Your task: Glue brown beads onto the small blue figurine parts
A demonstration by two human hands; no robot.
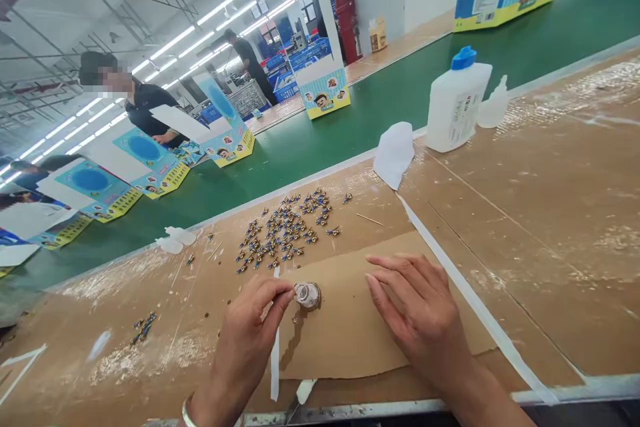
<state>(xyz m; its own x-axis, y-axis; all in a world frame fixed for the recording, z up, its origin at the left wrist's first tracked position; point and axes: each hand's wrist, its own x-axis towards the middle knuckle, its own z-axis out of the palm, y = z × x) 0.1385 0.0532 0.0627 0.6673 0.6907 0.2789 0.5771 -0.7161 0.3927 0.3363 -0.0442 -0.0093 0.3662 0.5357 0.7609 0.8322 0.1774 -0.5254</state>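
A small clear round container (307,295), its kind hard to tell, stands on a cardboard sheet (345,340) before me. Thumb and forefinger of my left hand (253,320) are pinched together at its left edge. What they hold, if anything, is too small to make out. To the right, my right hand (417,307) hovers over or rests on the cardboard, fingers stretched out and nothing in them. Beyond the container lies a loose pile of small blue and gold-brown pieces (285,230). A smaller cluster of such pieces (144,328) is at the left.
White squeeze bottles (180,235) lie at the belt's edge. A large white bottle with a blue cap (457,100) and a white sheet (395,153) are at back right. A green conveyor belt (390,97) carries printed boxes (325,97). A co-worker (145,107) stands across it.
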